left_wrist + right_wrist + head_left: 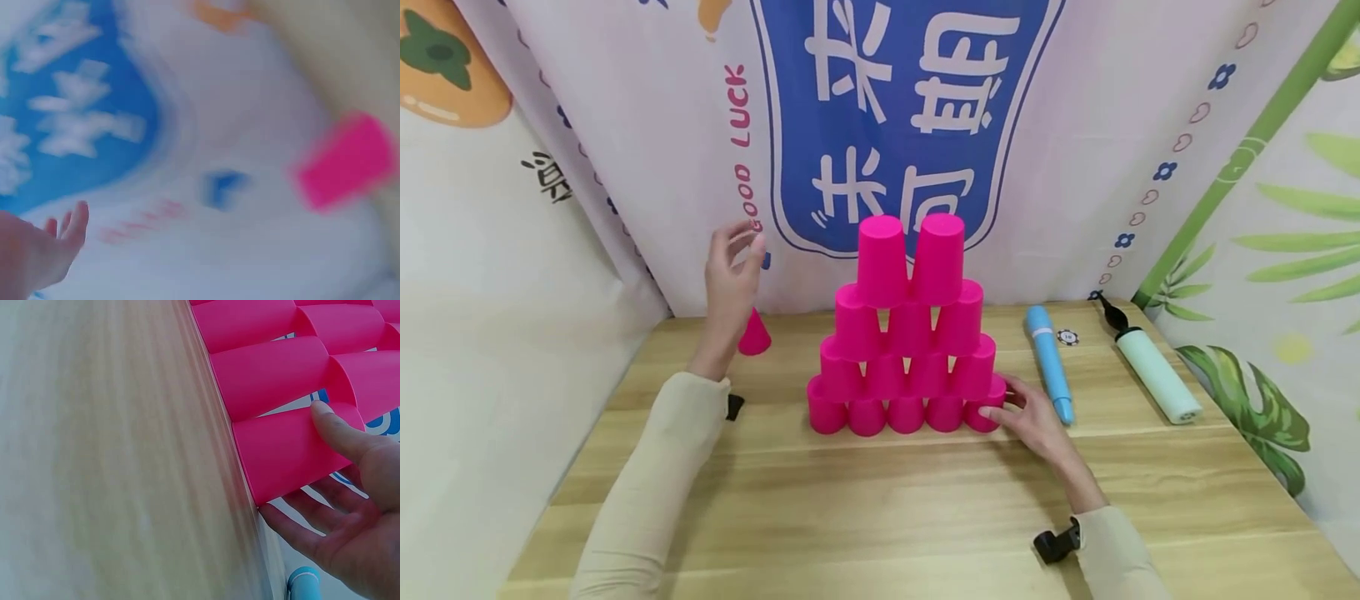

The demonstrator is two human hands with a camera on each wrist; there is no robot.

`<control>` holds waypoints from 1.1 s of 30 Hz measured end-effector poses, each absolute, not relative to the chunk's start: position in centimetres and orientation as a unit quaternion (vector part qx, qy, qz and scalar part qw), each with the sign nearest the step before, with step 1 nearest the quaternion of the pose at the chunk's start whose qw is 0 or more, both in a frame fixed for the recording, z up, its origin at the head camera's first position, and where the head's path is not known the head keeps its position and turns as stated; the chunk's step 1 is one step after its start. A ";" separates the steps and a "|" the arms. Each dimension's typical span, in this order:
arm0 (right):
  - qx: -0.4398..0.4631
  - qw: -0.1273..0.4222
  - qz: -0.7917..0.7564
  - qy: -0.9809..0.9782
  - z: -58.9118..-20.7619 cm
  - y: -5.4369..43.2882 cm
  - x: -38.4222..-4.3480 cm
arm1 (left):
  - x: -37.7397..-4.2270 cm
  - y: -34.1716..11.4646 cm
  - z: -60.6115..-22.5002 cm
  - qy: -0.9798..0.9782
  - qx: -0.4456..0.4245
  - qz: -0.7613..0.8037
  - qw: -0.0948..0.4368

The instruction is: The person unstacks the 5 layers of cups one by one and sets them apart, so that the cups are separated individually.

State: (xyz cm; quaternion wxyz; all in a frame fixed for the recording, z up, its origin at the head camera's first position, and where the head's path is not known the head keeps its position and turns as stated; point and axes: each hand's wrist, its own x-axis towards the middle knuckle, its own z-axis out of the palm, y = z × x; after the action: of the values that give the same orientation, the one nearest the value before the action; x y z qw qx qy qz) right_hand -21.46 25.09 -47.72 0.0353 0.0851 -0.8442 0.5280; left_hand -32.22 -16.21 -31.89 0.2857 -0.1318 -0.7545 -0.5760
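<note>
Upside-down pink cups [910, 325] stand stacked in a four-sided stepped wall on the wooden table, with two cups on the top level. At the bottom right corner my right hand [1030, 421] holds the end cup [290, 456], thumb on its front and fingers behind it. My left hand [733, 271] is raised to the left of the stack, holding nothing, its fingers loosely bent. Behind the left wrist another pink cup [756, 335] shows, partly hidden by the arm. That pink cup [350, 161] is blurred in the left wrist view.
To the right of the stack lie a light blue tube-shaped object [1051, 362] and a pale green hand pump [1157, 375] with a black nozzle. A small round chip [1067, 337] sits between them. A printed curtain [1075, 167] hangs behind the table [880, 517].
</note>
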 end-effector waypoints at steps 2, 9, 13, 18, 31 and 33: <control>0.084 0.031 0.527 -0.845 -47.7 25.1 -21.5 | -30.5 -14.0 -29.6 -0.734 -0.186 -0.594 0.272; 0.081 0.047 0.520 -0.849 -47.4 25.1 -21.5 | -27.2 -8.9 -26.3 -0.727 -0.302 -0.582 0.205; 0.080 0.044 0.520 -0.849 -47.4 25.0 -21.5 | -27.0 -8.1 -26.2 -0.738 -0.302 -0.586 0.145; 0.080 0.039 0.519 -0.850 -47.4 25.0 -21.4 | -26.6 -7.9 -26.1 -0.748 -0.285 -0.592 0.093; 0.078 0.024 0.525 -0.847 -46.4 24.5 -21.0 | -26.5 -7.2 -26.3 -0.756 -0.273 -0.590 0.079; 0.077 0.023 0.525 -0.847 -45.6 24.2 -20.5 | -26.5 -7.2 -26.2 -0.755 -0.274 -0.589 0.090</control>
State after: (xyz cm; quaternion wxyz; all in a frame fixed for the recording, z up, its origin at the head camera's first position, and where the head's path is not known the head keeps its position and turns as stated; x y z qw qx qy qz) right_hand -20.50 24.19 -45.58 0.0231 0.0773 -0.8475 0.5246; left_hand -26.51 -7.16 -26.24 0.0905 -0.2743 -0.7547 -0.5891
